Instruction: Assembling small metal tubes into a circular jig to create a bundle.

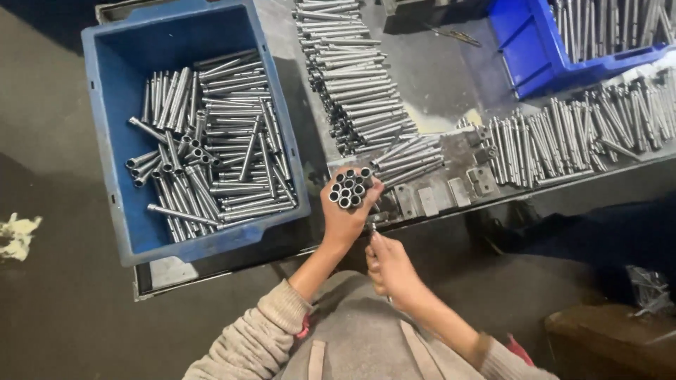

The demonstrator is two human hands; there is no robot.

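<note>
My left hand (345, 214) grips a bundle of several short grey metal tubes (349, 188), their open ends facing up toward me, at the near edge of the workbench. Just below it, my right hand (389, 266) is closed around a thin metal pin or tool (374, 229) whose tip points up at the bundle. To the left stands a blue plastic crate (105, 119) filled with many of the same tubes (211, 141).
Rows of tubes (352, 77) lie stacked on the dark metal bench (436, 77), with more spread to the right (570, 137). A second blue bin (535, 49) of tubes stands at top right. Small metal blocks (451, 190) sit along the bench edge. A white rag (17, 236) lies on the floor.
</note>
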